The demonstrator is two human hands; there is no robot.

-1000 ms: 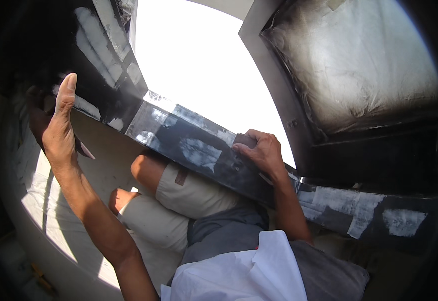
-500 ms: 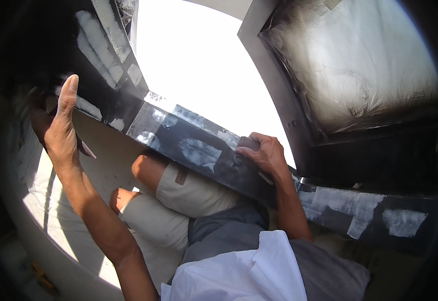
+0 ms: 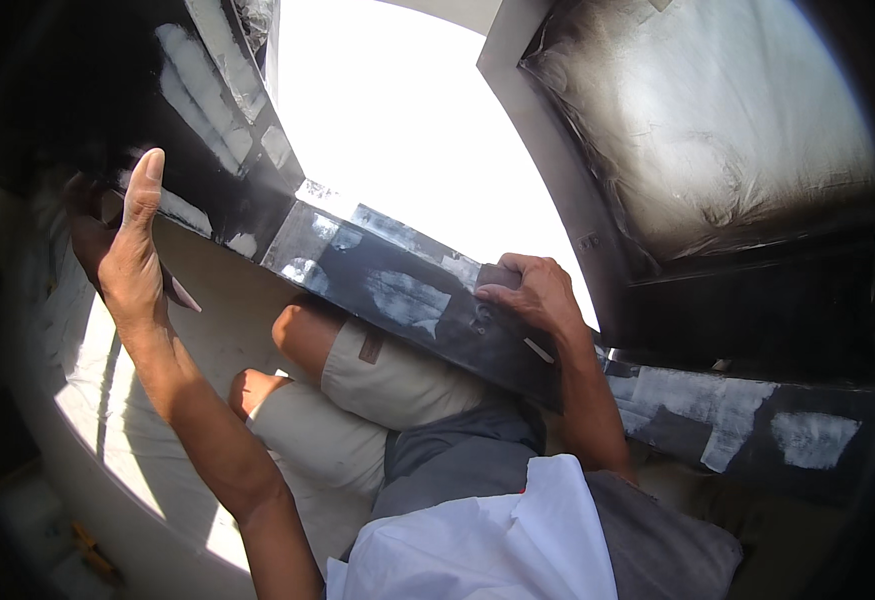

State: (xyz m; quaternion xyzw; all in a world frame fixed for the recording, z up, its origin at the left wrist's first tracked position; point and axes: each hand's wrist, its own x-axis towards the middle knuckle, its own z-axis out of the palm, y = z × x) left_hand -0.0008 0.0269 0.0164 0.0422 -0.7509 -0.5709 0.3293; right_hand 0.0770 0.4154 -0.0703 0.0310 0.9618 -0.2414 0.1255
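Brown block [image 3: 498, 277], right hand [image 3: 541, 294] curled around

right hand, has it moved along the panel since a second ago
Yes, slightly: the right hand, with its dark block, has shifted rightward along the black panel, a little farther from the pale patch to its left.

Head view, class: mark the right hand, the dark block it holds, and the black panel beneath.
Right hand [image 3: 545, 297]: head view, on the back of the hand.
Dark block [image 3: 498, 276]: head view, on its exposed face.
Black panel [image 3: 457, 340]: head view, on a dark stretch.
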